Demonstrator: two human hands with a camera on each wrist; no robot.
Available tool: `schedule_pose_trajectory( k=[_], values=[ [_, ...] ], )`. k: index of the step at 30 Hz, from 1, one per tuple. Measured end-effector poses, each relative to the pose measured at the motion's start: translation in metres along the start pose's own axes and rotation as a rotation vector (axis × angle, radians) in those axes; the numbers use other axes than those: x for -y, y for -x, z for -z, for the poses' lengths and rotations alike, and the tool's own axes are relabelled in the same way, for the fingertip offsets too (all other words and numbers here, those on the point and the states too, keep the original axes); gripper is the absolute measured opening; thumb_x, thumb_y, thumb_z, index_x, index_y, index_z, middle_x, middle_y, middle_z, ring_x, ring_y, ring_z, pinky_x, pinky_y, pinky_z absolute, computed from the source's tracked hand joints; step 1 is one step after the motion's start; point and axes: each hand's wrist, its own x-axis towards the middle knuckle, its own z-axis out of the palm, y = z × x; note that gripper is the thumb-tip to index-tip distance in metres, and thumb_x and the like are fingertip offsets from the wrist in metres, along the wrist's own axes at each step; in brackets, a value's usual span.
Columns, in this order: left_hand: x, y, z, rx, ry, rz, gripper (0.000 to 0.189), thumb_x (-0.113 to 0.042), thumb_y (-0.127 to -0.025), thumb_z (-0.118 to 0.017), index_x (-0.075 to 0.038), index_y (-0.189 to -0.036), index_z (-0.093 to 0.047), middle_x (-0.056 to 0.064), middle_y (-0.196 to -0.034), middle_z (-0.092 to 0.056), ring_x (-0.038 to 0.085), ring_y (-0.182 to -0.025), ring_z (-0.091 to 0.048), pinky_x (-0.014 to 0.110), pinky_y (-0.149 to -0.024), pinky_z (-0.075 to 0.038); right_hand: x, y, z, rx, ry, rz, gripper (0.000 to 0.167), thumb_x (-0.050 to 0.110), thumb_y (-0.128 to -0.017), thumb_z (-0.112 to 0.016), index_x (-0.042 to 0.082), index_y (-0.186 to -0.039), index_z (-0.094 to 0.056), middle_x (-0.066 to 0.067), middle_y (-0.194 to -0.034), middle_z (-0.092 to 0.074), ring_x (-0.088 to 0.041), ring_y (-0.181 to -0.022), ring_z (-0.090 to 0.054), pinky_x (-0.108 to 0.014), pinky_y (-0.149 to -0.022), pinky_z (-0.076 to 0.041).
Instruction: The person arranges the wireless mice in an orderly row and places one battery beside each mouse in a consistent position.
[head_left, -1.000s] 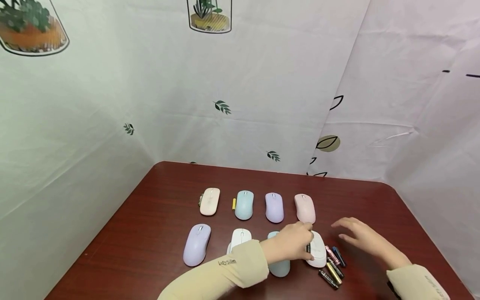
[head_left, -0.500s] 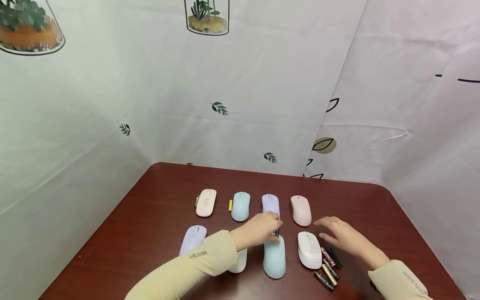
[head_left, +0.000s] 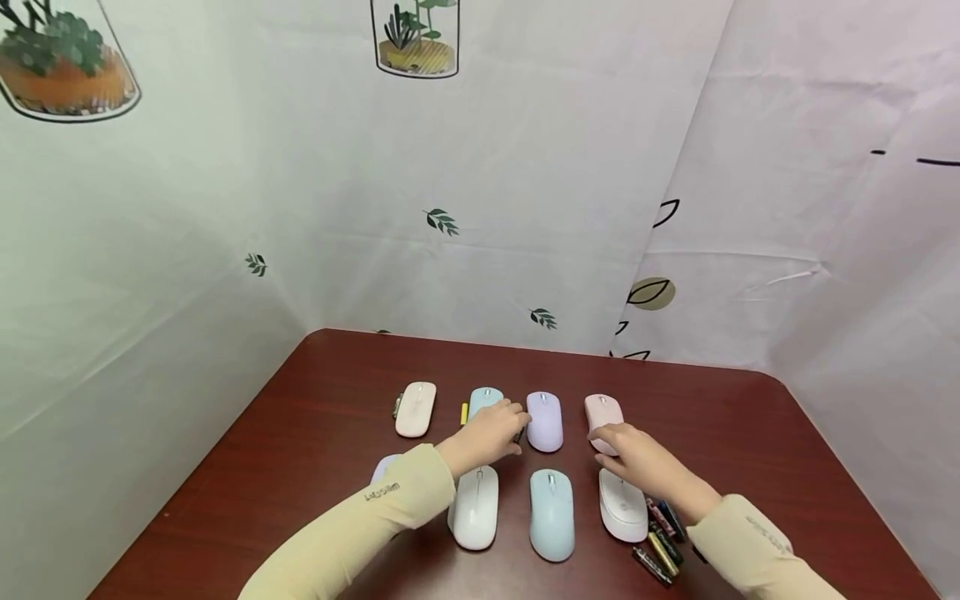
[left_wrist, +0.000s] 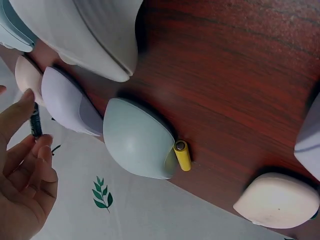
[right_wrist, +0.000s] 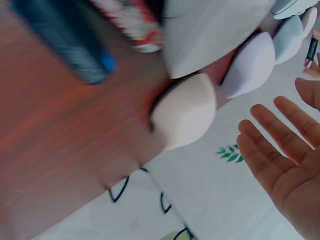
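Between thumb and fingertips, my left hand (head_left: 487, 435) pinches a dark battery (left_wrist: 35, 121), held upright. That hand is at the back row of computer mice, between the light blue mouse (head_left: 485, 400), which it partly covers, and the lavender mouse (head_left: 545, 422). A yellow battery (left_wrist: 183, 156) lies against the light blue mouse's left side. My right hand (head_left: 647, 465), fingers extended and holding nothing, is over the gap between the pink mouse (head_left: 602, 409) and the front white mouse (head_left: 623, 510). It hides part of the pink one in the head view.
At the back left lies a cream mouse (head_left: 416, 410) with a battery (head_left: 397, 406) beside it. In the front row are a light blue mouse (head_left: 552, 517), another white mouse (head_left: 476, 512) and a lavender mouse behind my left sleeve. Several loose batteries (head_left: 663, 550) lie at the right.
Carrying the battery, my left hand has moved left and back from the right-hand white mouse to the back row. My right hand has shifted left towards the pink mouse.
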Motion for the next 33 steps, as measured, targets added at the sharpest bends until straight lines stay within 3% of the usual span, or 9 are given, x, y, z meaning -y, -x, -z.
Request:
schedule_pose_trajectory(
  k=[6,10,16,21,28,33],
  values=[
    [0.006,-0.007,0.001,-0.028,0.016,0.015,0.031,-0.036,-0.073,-0.079,-0.012,-0.09,-0.07,-0.002,-0.08,-0.063,0.012,-0.075,-0.051,0.021,-0.06,-0.045,0.006,-0.028,-0.003,0.066,0.066,0.054,0.03,0.005,-0.081,-0.069,-0.003,-0.108,-0.06,-0.014,-0.096,-0.065,-0.024,-0.083,-0.063,-0.032,-0.068,-0.05],
    [0.01,-0.01,0.002,-0.029,0.006,0.033,0.032,-0.041,-0.071,-0.079,-0.014,-0.085,-0.071,-0.002,-0.081,-0.06,0.013,-0.076,-0.05,0.023,-0.062,-0.045,0.004,-0.044,-0.009,0.109,0.11,0.067,0.036,0.006,-0.08,-0.07,-0.005,-0.112,-0.058,-0.015,-0.096,-0.063,-0.026,-0.084,-0.061,-0.034,-0.071,-0.05],
    [0.014,-0.014,-0.003,0.027,0.031,0.082,0.032,-0.039,-0.071,-0.08,-0.015,-0.09,-0.073,-0.002,-0.084,-0.06,0.013,-0.078,-0.049,0.025,-0.067,-0.045,-0.001,-0.063,-0.017,0.134,0.045,0.022,0.048,0.009,-0.082,-0.069,-0.009,-0.123,-0.051,-0.023,-0.115,-0.057,-0.035,-0.101,-0.06,-0.045,-0.085,-0.049],
    [0.015,-0.023,-0.008,0.041,0.061,0.108,0.025,-0.036,-0.071,-0.081,-0.016,-0.082,-0.071,-0.005,-0.079,-0.064,0.013,-0.078,-0.047,0.027,-0.067,-0.044,-0.001,-0.078,-0.021,0.181,-0.031,-0.048,0.056,0.01,-0.083,-0.07,-0.009,-0.129,-0.046,-0.027,-0.126,-0.051,-0.038,-0.11,-0.057,-0.047,-0.09,-0.047],
    [0.016,-0.036,-0.01,0.079,0.125,0.192,0.024,-0.028,-0.073,-0.081,-0.011,-0.084,-0.068,-0.001,-0.08,-0.065,0.016,-0.081,-0.048,0.03,-0.073,-0.045,0.0,-0.095,-0.02,0.204,-0.054,-0.086,0.061,0.013,-0.075,-0.077,-0.008,-0.125,-0.05,-0.025,-0.119,-0.053,-0.04,-0.105,-0.055,-0.05,-0.088,-0.047],
    [0.015,-0.043,-0.013,0.088,0.161,0.231,0.023,-0.02,-0.071,-0.082,-0.008,-0.079,-0.065,0.002,-0.076,-0.063,0.017,-0.077,-0.047,0.026,-0.068,-0.043,0.0,-0.101,-0.023,0.231,-0.078,-0.084,0.062,0.014,-0.073,-0.08,-0.005,-0.124,-0.052,-0.023,-0.117,-0.054,-0.036,-0.104,-0.056,-0.048,-0.089,-0.047]
  ],
)
